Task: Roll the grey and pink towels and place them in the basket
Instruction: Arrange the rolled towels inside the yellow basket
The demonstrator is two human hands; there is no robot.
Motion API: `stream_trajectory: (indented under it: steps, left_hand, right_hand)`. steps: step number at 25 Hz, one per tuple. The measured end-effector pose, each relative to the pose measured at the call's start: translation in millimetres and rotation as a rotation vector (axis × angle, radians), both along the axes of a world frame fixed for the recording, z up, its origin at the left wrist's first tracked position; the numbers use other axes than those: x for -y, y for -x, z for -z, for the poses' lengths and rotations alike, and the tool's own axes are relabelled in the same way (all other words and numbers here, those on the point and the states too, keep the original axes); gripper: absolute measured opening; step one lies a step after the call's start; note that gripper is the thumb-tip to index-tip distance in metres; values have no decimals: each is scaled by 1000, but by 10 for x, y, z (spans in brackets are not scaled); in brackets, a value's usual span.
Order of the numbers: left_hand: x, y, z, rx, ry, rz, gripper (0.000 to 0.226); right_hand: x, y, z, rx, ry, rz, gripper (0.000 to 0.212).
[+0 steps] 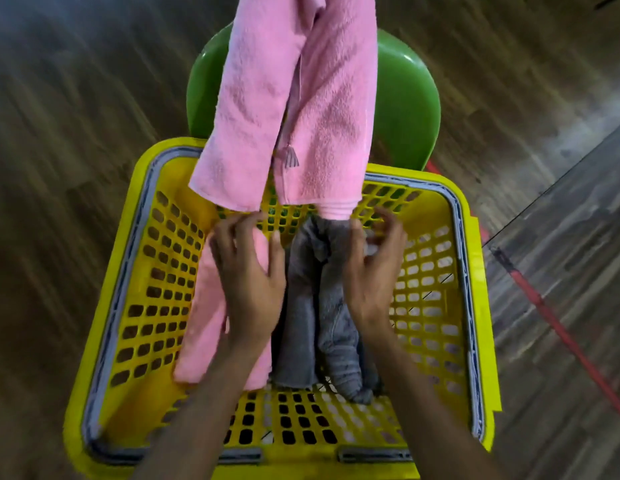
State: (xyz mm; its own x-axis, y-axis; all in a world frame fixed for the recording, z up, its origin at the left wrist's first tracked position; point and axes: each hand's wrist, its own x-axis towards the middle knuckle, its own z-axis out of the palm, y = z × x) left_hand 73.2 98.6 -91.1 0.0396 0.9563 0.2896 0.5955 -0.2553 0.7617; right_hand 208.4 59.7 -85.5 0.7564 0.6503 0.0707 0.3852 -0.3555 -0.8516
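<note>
A yellow perforated basket fills the lower view. Inside it lie a rolled pink towel on the left and rolled grey towels in the middle. My left hand rests on the pink roll with fingers spread and fairly straight. My right hand hovers at the far end of the grey towels with fingers loosely curled and blurred; whether it grips cloth is unclear. Another pink towel hangs unrolled from above, its lower edge reaching over the basket's far rim.
A green plastic chair stands behind the basket, under the hanging towel. Wood-look floor surrounds everything. A red-handled stick lies on the floor to the right, next to a darker floor strip.
</note>
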Motion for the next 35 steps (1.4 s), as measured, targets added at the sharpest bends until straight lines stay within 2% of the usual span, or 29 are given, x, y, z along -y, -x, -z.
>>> stream_trajectory:
  steps: [2,4,7,9,11,14,16,18,20,22,24,25,28,31,33,35]
  left_hand:
    - [414,-14,477,-21,339,88,28]
    - [558,-67,849,-146,661,166,50]
    - [545,-214,1023,-280,776,183,59]
    - [500,-277,967,-266,794,135,48]
    - [469,-270,850,-242,774,108,38]
    - [373,-64,600,-113,714,72,31]
    - [287,181,357,-86,636,50,30]
    - [196,475,94,-152,560,-5,34]
    - [116,774,84,-197,486,-72,37]
    - [55,979,233,-330,471,-92,39]
    - [61,1038,342,-503,513,-28,43]
    - [78,1014,357,-520,521,-11,44]
    - [125,793,233,-378,447,-37,39]
    - [288,362,142,-240,283,183,30]
    - [419,6,295,-213,323,363,31]
    - [518,-268,541,-288,482,385,41]
  right_hand:
    - [415,79,321,-47,257,-26,49]
    - [665,111,567,-70,520,-110,67]
    - [722,140,688,-154,664,-149,85]
    - [687,149,706,-144,698,-165,80]
    - [655,111,665,-154,645,-172,65]
    - [651,57,555,-299,455,-149,47]
    - [643,134,493,-433,347,-229,47]
    - [536,321,526,-611,287,-298,50]
    - [337,623,590,-724,272,-321,43]
    - [151,913,663,-767,289,-328,38]
    - [91,1091,731,-777,317,-334,40]
    - [103,1106,746,-787,322,-331,42]
    - [234,855,706,-732,339,-318,44]
    - [475,300,738,-484,403,-166,42]
    - [603,3,758,-375,522,-105,38]
    - [674,-95,755,-271,638,-123,33]
